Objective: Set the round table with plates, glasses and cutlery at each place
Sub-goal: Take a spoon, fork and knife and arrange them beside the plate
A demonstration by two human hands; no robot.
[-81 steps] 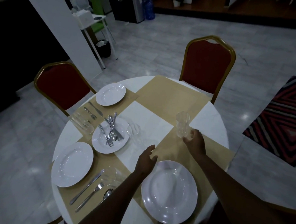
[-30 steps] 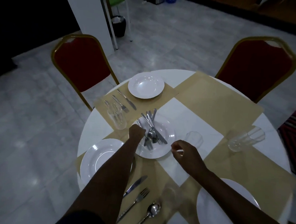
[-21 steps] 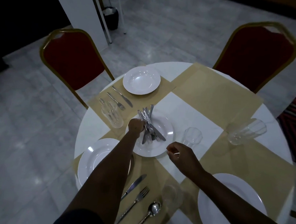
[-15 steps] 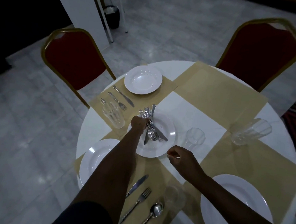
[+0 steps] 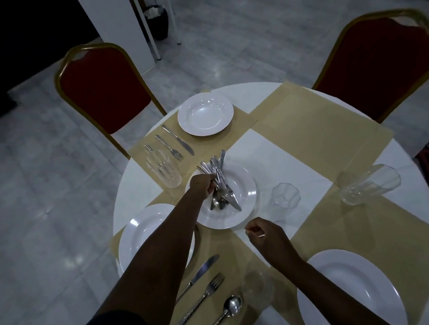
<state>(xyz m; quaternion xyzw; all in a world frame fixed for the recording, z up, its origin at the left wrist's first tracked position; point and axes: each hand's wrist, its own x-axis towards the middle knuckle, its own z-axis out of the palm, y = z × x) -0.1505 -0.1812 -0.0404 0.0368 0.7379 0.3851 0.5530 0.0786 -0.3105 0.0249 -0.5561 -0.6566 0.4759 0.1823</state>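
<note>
My left hand (image 5: pixel 202 186) grips a bundle of loose cutlery (image 5: pixel 223 187) lying on the white plate (image 5: pixel 245 213) in the middle of the round table (image 5: pixel 278 155). Near that plate's front rim my right hand (image 5: pixel 266 237) hovers with fingers curled and nothing in it. White plates sit on tan mats at the far left (image 5: pixel 206 114), near left (image 5: pixel 137 230) and near right (image 5: pixel 351 288). A clear glass (image 5: pixel 285 196) stands right of the middle plate. Other glasses stand at the far left (image 5: pixel 164 171), right (image 5: pixel 368 185) and front (image 5: pixel 258 286).
A knife (image 5: pixel 200 273), fork (image 5: pixel 205 296) and spoon (image 5: pixel 228 309) lie on the front mat. Another knife (image 5: pixel 177 138) and fork (image 5: pixel 169 147) lie on the far-left mat. The far-right mat (image 5: pixel 322 123) is bare. Two red chairs (image 5: pixel 100 86) (image 5: pixel 382 64) stand behind the table.
My right hand let go of the glass on the right mat and drew back towards the middle. My left hand reached the middle plate and closed round the cutlery bundle.
</note>
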